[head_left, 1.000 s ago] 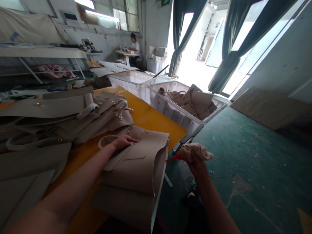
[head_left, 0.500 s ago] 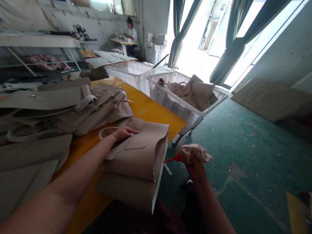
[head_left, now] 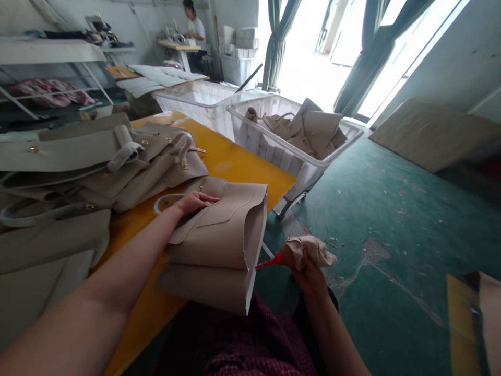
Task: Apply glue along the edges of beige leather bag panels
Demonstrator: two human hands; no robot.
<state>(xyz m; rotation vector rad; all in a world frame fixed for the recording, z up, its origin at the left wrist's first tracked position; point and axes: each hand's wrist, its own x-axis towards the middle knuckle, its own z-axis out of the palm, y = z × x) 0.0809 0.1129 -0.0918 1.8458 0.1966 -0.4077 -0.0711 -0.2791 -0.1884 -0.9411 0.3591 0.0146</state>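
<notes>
The handbag (head_left: 219,248), a tan one, lay on its side at the near edge of the yellow desk (head_left: 238,164), its open end facing right and its lower panel reaching out past the edge. A handle (head_left: 157,202) in clear wrapping looped out on the left. The person's left hand (head_left: 193,202) rested on top of the handbag, fingers spread toward the middle; whether its grip pinched anything I could not tell.

The right hand (head_left: 309,271) was off the desk, over the floor (head_left: 391,209), its grip closed around a brown bottle (head_left: 288,256) wrapped in a pale cloth (head_left: 319,251). The bottle's thin red nozzle (head_left: 270,261) pointed left, its tip right at the pale edge of the lower panel; contact was too fine to make out.

On the left of the desk lay a heap of similar tan bags (head_left: 156,175), overlapping, with handles and small gold fittings. Beyond the desk's far edge stood a white bin (head_left: 268,143) holding more tan bags (head_left: 321,130), and beside it a second bin (head_left: 191,99), with white sheets (head_left: 164,77) stacked close by. Farther back, a co-worker (head_left: 198,28) in a white top sat at a small table (head_left: 180,46). Green curtains (head_left: 275,52) hung by the bright doorway, and a large tan sheet (head_left: 434,133) leaned against the right wall.
</notes>
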